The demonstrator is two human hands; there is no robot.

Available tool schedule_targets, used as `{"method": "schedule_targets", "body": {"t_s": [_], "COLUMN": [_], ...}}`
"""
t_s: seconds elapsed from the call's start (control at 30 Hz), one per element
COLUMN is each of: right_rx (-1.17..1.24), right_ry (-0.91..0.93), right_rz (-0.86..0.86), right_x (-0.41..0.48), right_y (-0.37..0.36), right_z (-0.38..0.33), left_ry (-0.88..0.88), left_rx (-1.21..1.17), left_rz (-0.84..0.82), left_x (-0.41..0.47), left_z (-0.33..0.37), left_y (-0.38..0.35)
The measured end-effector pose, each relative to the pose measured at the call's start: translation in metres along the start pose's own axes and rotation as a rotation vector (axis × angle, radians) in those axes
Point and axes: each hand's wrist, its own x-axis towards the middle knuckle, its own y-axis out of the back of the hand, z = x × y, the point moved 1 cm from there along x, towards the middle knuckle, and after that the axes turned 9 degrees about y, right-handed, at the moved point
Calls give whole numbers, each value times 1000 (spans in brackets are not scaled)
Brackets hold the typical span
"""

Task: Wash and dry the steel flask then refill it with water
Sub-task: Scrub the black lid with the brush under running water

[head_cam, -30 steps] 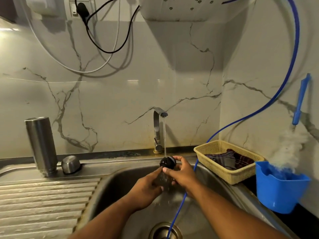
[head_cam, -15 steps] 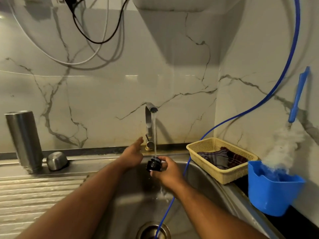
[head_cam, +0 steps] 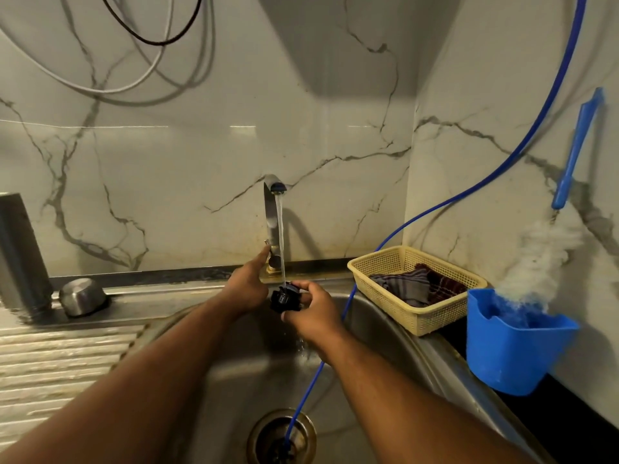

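- A steel sink (head_cam: 234, 363) under a marble wall (head_cam: 167, 179), tap (head_cam: 272, 216) running.
- The steel flask (head_cam: 18, 256) stands upright far left, nearer the left hand (head_cam: 249, 286).
- The right hand (head_cam: 313, 313) grips the black stopper (head_cam: 284, 299) under the stream.
- The left hand, fingers straight, touches the tap lever (head_cam: 267, 242).

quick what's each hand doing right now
Left hand: open, fingers straight, by the tap.
Right hand: holding the black cap under the water.

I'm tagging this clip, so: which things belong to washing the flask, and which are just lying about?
In the job: steel flask, steel cap, black stopper in the right hand, running tap by the left hand, sink.
Lying about: yellow basket of cloths, blue tub with brush, blue hose, wall cables.
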Motion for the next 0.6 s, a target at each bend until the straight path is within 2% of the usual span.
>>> {"method": "schedule_targets", "body": {"t_s": [0.23, 0.3, 0.37, 0.47, 0.53, 0.6], "right_rx": [-5, 137, 345, 466, 471, 472], "right_ry": [-6, -75, -183, -304, -316, -320], "right_rz": [-24, -37, -84, -154, -166, -174], "right_x": [-1, -1, -3, -14, -20, -28], "right_y": [1, 1, 1, 3, 5, 5], "right_z": [-1, -3, -11, -27, -35, -45], "left_ry": [-1, 3, 35, 105, 106, 71], "left_rx": [27, -13, -145, -404, -464, -427], "left_rz": [-41, -50, -51, -133, -178, -182], "left_x": [-8, -13, -21, -53, -73, -92], "left_z": [4, 6, 9, 19, 17, 11], "left_y": [1, 0, 1, 9, 13, 17]}}
